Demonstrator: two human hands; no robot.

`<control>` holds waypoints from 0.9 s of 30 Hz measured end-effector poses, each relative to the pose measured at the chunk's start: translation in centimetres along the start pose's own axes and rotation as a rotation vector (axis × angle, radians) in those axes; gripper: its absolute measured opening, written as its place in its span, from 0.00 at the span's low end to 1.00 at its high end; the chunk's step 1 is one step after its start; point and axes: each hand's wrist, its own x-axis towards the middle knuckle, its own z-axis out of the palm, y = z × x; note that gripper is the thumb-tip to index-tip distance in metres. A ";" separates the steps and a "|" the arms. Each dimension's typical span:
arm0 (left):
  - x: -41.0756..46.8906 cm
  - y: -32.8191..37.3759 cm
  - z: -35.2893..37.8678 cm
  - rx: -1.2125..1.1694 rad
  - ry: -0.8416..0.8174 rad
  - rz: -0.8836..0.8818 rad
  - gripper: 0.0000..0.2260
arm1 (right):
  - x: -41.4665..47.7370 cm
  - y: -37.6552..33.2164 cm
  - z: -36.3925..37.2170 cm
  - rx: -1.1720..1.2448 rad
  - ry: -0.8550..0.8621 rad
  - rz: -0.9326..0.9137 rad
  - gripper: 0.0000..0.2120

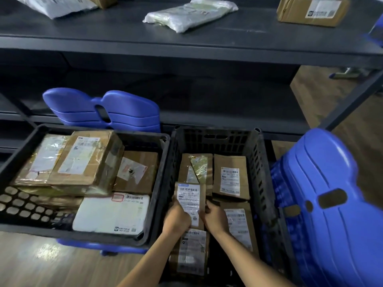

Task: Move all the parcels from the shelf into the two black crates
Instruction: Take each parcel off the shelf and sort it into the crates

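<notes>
Two black crates stand side by side below the shelf. The left crate (pixel 160 162) holds several cardboard boxes and a white parcel (pixel 107 214). Inside the right crate (pixel 215 139) lie several small brown boxes. Both hands reach into it: my left hand (pixel 177 218) and my right hand (pixel 214 217) grip the near end of a small brown box with a white label (pixel 189 195). On the dark shelf (pixel 124 40) above lie a white plastic parcel (pixel 190 14), a grey plastic parcel (pixel 56 4) and a cardboard box (pixel 313 10).
Stacked blue plastic stools (pixel 331 214) stand right of the crates, and more blue stools (pixel 103 110) behind the left crate. A blue item (pixel 376 32) shows at the shelf's right edge. Wooden floor (pixel 51 264) lies in front.
</notes>
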 end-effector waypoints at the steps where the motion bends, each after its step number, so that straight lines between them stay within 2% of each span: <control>1: -0.2 0.0 0.1 0.038 0.003 0.011 0.22 | -0.1 0.0 0.0 -0.007 0.007 -0.001 0.14; 3: -0.6 -0.2 0.3 0.098 -0.005 0.022 0.26 | 0.0 -0.1 0.0 -0.023 -0.001 0.016 0.14; 7: -0.6 -0.3 -0.2 0.102 -0.045 0.005 0.28 | 0.2 -0.2 0.0 -0.066 -0.021 0.044 0.14; 10: -0.3 -0.2 -0.6 0.172 -0.130 -0.032 0.37 | 0.0 -0.1 0.3 -0.099 -0.012 0.054 0.14; 16: -0.7 -0.1 0.2 0.210 -0.133 -0.059 0.39 | 0.1 0.3 0.8 -0.070 -0.002 0.049 0.17; 19: -1.3 -1.0 0.6 0.123 -0.107 -0.015 0.39 | -0.1 0.4 0.5 -0.092 -0.039 0.028 0.23; 23: -2.5 -2.0 0.8 0.163 -0.116 0.079 0.40 | -1.1 0.0 -0.3 -0.331 -0.058 -0.046 0.33; 27: -3.3 -2.2 1.0 0.469 -0.097 0.225 0.32 | -2.0 0.4 0.0 -0.675 -0.105 -0.355 0.29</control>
